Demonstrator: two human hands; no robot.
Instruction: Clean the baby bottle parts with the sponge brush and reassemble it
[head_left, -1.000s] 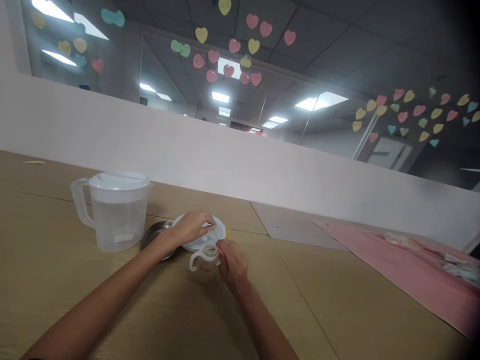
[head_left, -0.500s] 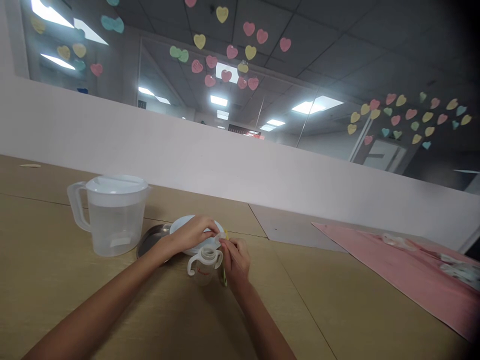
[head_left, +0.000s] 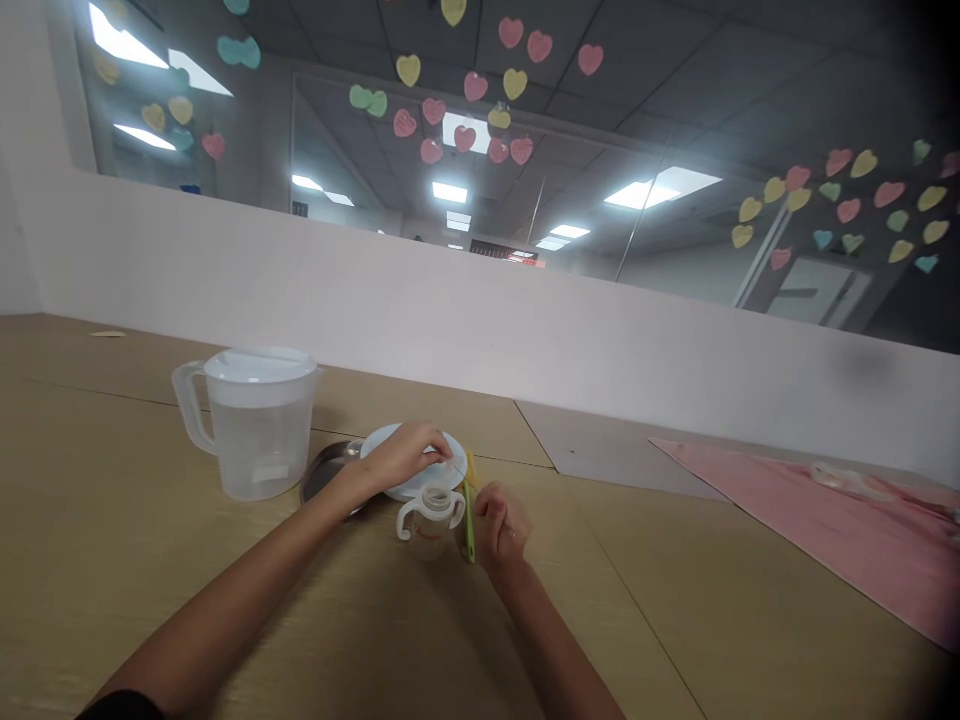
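My left hand [head_left: 409, 455] is closed in a pinch over a light blue plate [head_left: 390, 440]. A thin, pale line trails from its fingertips toward the right; what the fingers hold is too small to make out. My right hand [head_left: 504, 525], slightly blurred, is curled just right of a green-handled tool [head_left: 470, 525]; its grip is hidden. Between the hands, a clear baby bottle [head_left: 430, 535] with two white side handles stands upright, its threaded neck uncovered. Beside the plate's right edge lies a small yellow piece [head_left: 471, 468].
A lidded translucent pitcher [head_left: 262, 430] stands at the left, beside a round metal tray [head_left: 319, 472] partly under the plate. A pink mat [head_left: 810, 540] with clear plastic items [head_left: 847, 480] covers the right of the table. A white wall [head_left: 375, 290] runs behind.
My hands, together at a small clear piece before, are now apart. My right hand has moved right and away from the left. The view has shifted, moving the scene slightly rightward.
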